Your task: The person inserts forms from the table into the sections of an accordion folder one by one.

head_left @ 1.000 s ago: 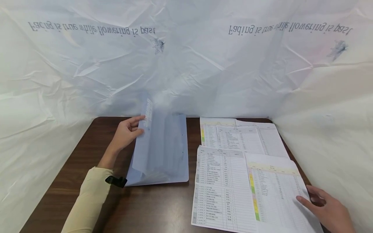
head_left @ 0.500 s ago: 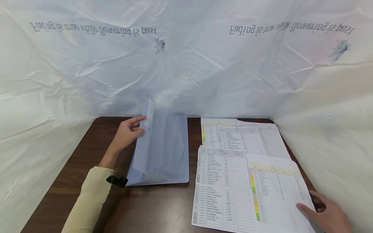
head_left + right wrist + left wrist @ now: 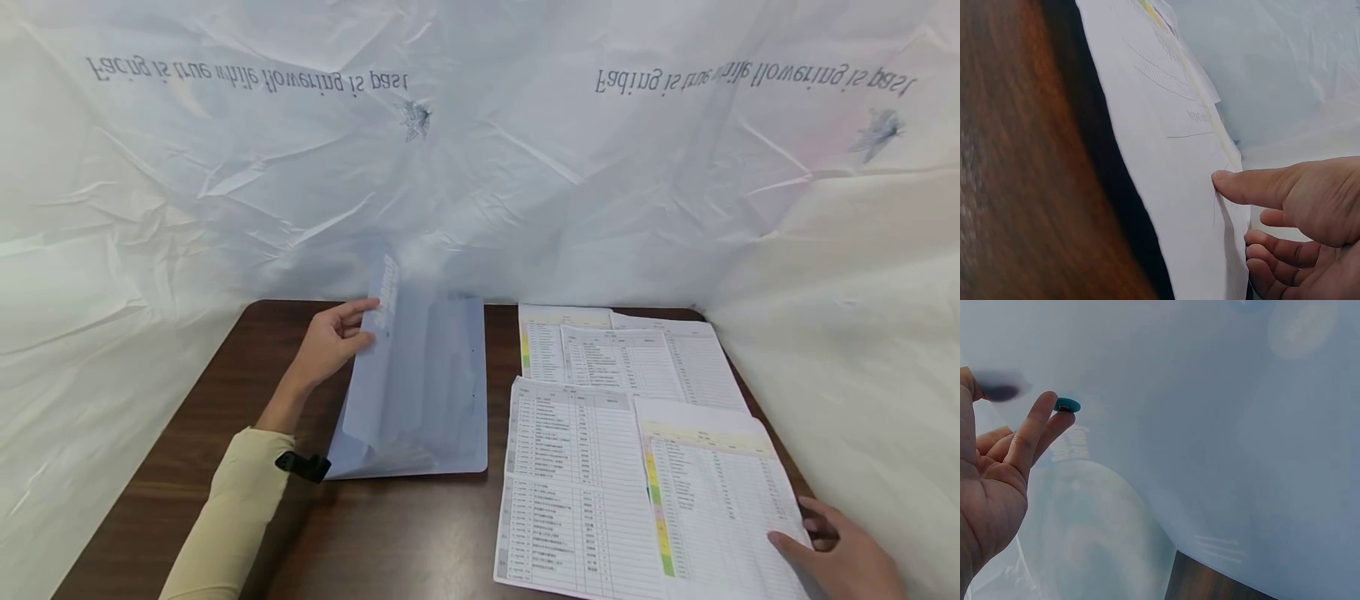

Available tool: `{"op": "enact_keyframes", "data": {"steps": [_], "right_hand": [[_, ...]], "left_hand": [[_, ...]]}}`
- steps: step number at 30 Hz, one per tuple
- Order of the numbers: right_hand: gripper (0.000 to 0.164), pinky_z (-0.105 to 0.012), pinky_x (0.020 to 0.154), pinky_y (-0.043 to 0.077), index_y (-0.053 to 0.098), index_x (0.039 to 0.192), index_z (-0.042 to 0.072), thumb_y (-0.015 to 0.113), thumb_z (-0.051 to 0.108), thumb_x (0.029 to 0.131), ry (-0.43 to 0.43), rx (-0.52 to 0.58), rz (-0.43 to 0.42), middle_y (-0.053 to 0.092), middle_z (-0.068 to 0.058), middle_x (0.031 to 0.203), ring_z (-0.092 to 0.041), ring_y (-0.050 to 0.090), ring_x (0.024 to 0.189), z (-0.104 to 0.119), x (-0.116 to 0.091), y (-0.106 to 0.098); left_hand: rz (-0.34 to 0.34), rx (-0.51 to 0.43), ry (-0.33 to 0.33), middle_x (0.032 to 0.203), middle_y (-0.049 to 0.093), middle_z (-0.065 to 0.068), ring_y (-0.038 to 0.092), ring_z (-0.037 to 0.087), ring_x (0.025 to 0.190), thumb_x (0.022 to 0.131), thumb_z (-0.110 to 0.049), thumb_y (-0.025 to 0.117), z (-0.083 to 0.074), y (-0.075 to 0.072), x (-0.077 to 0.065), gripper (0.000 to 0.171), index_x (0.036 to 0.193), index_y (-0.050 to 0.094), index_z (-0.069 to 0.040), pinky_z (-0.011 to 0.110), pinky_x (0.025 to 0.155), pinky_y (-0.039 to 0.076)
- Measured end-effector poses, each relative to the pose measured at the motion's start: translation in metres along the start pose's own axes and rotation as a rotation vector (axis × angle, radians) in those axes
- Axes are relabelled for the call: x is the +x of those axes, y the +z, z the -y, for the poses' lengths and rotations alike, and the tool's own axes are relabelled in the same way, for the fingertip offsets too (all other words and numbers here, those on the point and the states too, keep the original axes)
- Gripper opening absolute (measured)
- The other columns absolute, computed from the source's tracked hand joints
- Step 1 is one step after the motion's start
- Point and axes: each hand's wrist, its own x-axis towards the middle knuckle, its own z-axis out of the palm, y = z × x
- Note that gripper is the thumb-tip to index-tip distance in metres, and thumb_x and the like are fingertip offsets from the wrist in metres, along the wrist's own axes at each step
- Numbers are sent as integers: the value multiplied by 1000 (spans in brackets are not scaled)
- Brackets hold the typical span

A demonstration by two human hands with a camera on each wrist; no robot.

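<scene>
My left hand point(image 3: 322, 343) pinches the left edge of the lifted cover of a translucent pale-blue plastic folder point(image 3: 450, 392), which lies on the table. In the left wrist view, a small teal oval piece point(image 3: 1067, 405) shows at the fingertips; its kind is unclear. My right hand point(image 3: 851, 550) holds the right edge of a printed sheet point(image 3: 723, 500), thumb on top and the other fingers curled by the edge. That sheet has a yellow heading band and coloured marks down its left side. It lies beside another printed table sheet point(image 3: 577, 500), slightly overlapping.
Further back lie several more printed sheets point(image 3: 622, 358), overlapping one another. The dark brown wooden table point(image 3: 405, 533) ends at a rounded far edge. Wrinkled white sheeting point(image 3: 480, 167) with mirrored lettering hangs behind and along both sides.
My right hand has shifted slightly, with its thumb still on the sheet's right edge. The left hand and the raised folder cover stay nearly as they were.
</scene>
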Motion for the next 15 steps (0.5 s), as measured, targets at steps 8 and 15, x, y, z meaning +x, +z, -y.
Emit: {"op": "enact_keyframes", "data": {"steps": [8,15], "right_hand": [[121,-44,74,52,36,145,-13,82,69,69,9,-41,78,52,-38,125,-44,58,103,-9,0,-2],[126,-54,80,53,30,143,-20,80,70,70,-41,-96,183,43,-46,126,-56,56,106,-10,-3,-9]], "left_hand": [[-1,4,-10,139,57,31,71,4,100,93,4,60,-2,1,0,53,145,52,6,22,76,57],[-7,3,0,139,56,32,71,4,100,93,6,61,-1,0,-1,53,145,52,6,21,76,57]]}}
